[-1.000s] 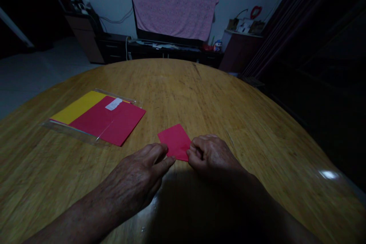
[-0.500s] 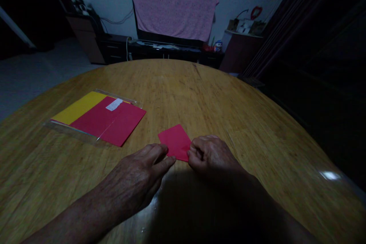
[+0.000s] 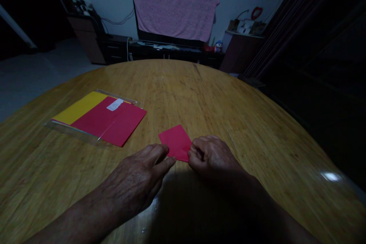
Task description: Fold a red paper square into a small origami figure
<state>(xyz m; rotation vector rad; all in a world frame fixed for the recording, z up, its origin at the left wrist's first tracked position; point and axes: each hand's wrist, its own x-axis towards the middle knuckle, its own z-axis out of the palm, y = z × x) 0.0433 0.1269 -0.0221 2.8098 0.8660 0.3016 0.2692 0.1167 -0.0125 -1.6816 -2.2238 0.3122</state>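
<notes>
A small folded piece of red paper [image 3: 176, 140] lies on the wooden table between my hands. At its lower left edge, my left hand [image 3: 145, 169] has its thumb and fingers closed on the paper. My right hand [image 3: 213, 156] pinches the paper's lower right corner between thumb and curled index finger. The fingertips hide part of both lower corners. Left of my hands rests a clear plastic packet of coloured paper, with a red sheet [image 3: 120, 122] and a yellow sheet [image 3: 81, 106] showing and a white label [image 3: 114, 104] on top.
The round wooden table [image 3: 171, 84] fills most of the view. Beyond its far edge stands a low black cabinet [image 3: 114, 51], with a pink cloth [image 3: 174, 7] draped over a dark screen above. A dark curtain [image 3: 280, 19] hangs at the right.
Almost nothing differs. The whole view has shifted very slightly, while both hands keep the same grip on the red paper.
</notes>
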